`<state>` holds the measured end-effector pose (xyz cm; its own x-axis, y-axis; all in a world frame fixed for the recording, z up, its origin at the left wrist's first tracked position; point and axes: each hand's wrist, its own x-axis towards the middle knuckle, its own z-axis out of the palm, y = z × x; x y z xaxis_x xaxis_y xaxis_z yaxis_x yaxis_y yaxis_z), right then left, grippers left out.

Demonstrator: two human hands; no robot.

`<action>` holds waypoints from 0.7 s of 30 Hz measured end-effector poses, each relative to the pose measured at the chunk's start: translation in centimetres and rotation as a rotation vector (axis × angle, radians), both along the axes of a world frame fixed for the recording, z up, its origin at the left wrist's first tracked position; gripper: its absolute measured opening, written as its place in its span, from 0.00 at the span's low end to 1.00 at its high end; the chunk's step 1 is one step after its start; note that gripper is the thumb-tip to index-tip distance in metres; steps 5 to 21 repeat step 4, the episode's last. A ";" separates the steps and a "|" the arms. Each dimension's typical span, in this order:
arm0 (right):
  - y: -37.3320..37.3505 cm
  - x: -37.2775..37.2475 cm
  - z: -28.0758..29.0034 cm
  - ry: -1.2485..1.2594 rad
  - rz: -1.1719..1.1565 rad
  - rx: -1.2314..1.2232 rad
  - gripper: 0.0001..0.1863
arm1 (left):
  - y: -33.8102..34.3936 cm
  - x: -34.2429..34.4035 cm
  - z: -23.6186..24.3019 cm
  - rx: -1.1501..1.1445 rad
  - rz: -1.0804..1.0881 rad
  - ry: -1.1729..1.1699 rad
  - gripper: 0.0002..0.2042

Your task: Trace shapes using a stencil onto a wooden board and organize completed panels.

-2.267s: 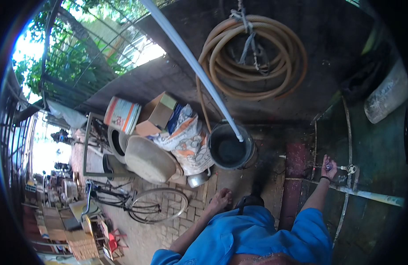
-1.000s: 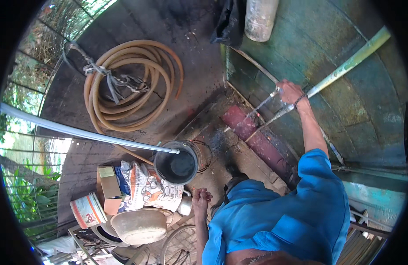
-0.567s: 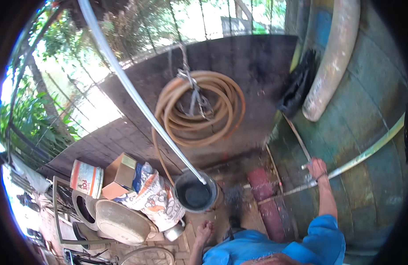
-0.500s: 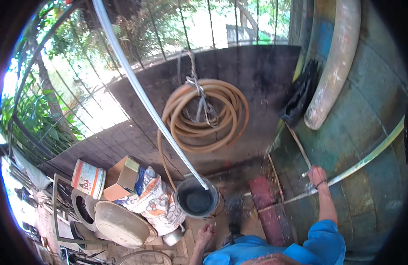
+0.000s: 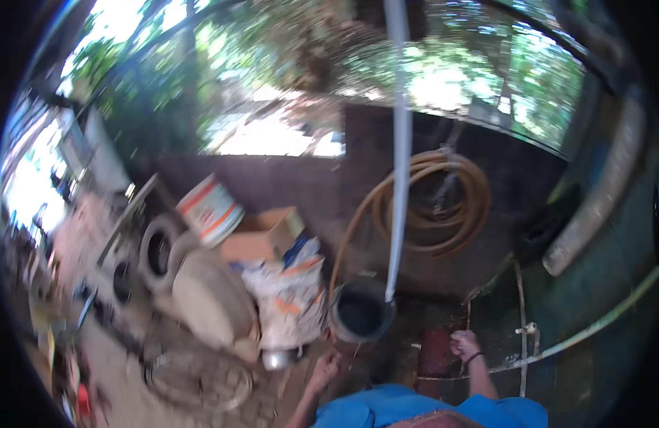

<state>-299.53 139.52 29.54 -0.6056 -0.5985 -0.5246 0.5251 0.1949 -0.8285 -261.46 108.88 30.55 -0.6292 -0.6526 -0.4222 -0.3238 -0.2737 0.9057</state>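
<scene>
My left hand (image 5: 325,372) hangs low with its fingers curled in and nothing showing in them. It is just below a dark bucket (image 5: 335,319), apart from it. A long pale pipe (image 5: 398,178) slants down from above, its lower end at the bucket's right rim. My right hand (image 5: 465,345), blurred, is in front of a reddish slab (image 5: 434,354); its fingers are too smeared to read. To its right, a small tap (image 5: 527,329) sits on thin pipework by the green wall, and the hand is away from it.
A coiled brown hose (image 5: 479,207) hangs on the dark panel. Left of the bucket are a printed sack (image 5: 290,303), a cardboard box (image 5: 254,242), a white tub (image 5: 209,210), a large basin (image 5: 211,289) and a metal pot (image 5: 278,359). A thick pipe (image 5: 600,185) leans at right.
My right hand has left the tap and moved left, toward my body. The view has swung left, so the bucket, hose and pipe appear farther right. My left hand stays low, fingers curled.
</scene>
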 end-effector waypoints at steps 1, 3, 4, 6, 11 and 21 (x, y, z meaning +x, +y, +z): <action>-4.4 3.2 0.2 0.006 0.006 -0.026 0.06 | -0.7 1.6 1.6 -0.068 0.010 -0.066 0.16; -13.3 10.9 3.5 -0.004 0.129 -0.016 0.06 | -2.1 5.4 2.8 -0.155 0.062 -0.043 0.16; -17.5 14.3 4.6 -0.006 0.234 0.068 0.08 | -2.6 7.3 5.1 -0.119 0.086 -0.032 0.14; -17.5 14.3 4.6 -0.006 0.234 0.068 0.08 | -2.6 7.3 5.1 -0.119 0.086 -0.032 0.14; -17.5 14.3 4.6 -0.006 0.234 0.068 0.08 | -2.6 7.3 5.1 -0.119 0.086 -0.032 0.14; -17.5 14.3 4.6 -0.006 0.234 0.068 0.08 | -2.6 7.3 5.1 -0.119 0.086 -0.032 0.14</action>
